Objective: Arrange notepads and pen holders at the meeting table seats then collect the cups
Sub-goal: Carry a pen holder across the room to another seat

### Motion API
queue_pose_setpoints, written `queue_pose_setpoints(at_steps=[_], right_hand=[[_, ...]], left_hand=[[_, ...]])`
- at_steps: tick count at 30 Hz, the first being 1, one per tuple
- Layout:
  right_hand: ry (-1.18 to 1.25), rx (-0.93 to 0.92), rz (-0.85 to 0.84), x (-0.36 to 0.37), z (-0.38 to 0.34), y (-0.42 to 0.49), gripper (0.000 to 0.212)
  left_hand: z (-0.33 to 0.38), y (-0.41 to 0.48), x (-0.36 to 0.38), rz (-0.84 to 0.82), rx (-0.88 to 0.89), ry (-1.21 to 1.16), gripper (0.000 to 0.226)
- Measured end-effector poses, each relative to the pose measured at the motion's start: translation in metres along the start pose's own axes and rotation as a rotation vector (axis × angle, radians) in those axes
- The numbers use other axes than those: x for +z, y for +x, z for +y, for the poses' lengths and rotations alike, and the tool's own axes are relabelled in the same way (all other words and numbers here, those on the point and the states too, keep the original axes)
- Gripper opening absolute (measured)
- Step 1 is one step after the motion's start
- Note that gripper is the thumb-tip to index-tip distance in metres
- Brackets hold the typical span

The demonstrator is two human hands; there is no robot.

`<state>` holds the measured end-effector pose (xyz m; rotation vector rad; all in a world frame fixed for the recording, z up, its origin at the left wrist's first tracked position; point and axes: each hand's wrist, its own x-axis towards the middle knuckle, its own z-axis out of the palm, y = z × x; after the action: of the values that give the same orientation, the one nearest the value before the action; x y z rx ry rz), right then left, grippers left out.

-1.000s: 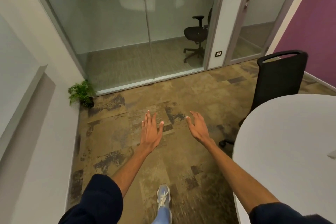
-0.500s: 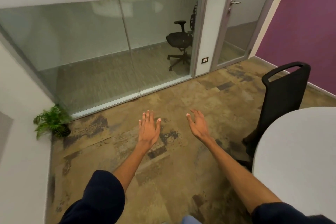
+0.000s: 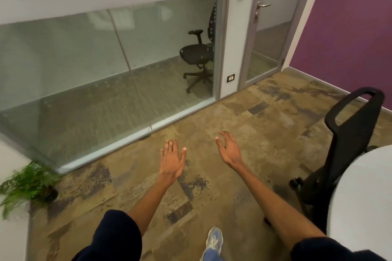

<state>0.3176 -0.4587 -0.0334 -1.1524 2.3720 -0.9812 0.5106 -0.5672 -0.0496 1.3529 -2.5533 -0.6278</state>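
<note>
Both arms reach out over the carpet [image 3: 244, 116]. The left hand [image 3: 172, 159] is flat and wide, holding nothing. The right hand [image 3: 229, 150] is wide too, fingers a little bent, and holds nothing. The white table [image 3: 364, 201] is to the right of the right hand. A black chair [image 3: 347, 146] stands just beside the table. A plant [image 3: 27, 184] sits far left of the table.

Both arms wear dark navy sleeves [image 3: 118, 237] pushed up near the elbows, leaving the forearms bare down to the left hand [image 3: 172, 160] and right hand [image 3: 230, 151]. At the lower middle of the frame shows a grey-blue sneaker [image 3: 213, 239] below a light blue trouser leg [image 3: 211, 256].
</note>
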Motion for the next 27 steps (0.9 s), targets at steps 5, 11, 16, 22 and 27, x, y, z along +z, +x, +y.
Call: queue_pose_setpoints(at_steps=[5, 11, 16, 22, 27], right_hand=[[-0.004, 0.004, 0.022, -0.013, 0.002, 0.105, 0.050], [0.003, 0.043, 0.062, -0.039, 0.014, 0.193, 0.057], [0.017, 0.136, 0.113, -0.056, 0.040, 0.261, 0.064], [-0.010, 0.246, 0.146, -0.084, 0.084, 0.371, 0.065], [-0.021, 0.283, 0.209, -0.123, 0.105, 0.459, 0.066]], left_hand=[[0.025, 0.112, -0.003, 0.000, 0.036, 0.004, 0.064], [0.067, 0.212, 0.006, -0.057, 0.081, 0.037, 0.062], [0.100, 0.298, 0.023, -0.102, 0.122, 0.044, 0.061], [0.143, 0.423, 0.055, -0.147, 0.207, 0.043, 0.061], [0.195, 0.534, 0.063, -0.119, 0.273, 0.028, 0.058]])
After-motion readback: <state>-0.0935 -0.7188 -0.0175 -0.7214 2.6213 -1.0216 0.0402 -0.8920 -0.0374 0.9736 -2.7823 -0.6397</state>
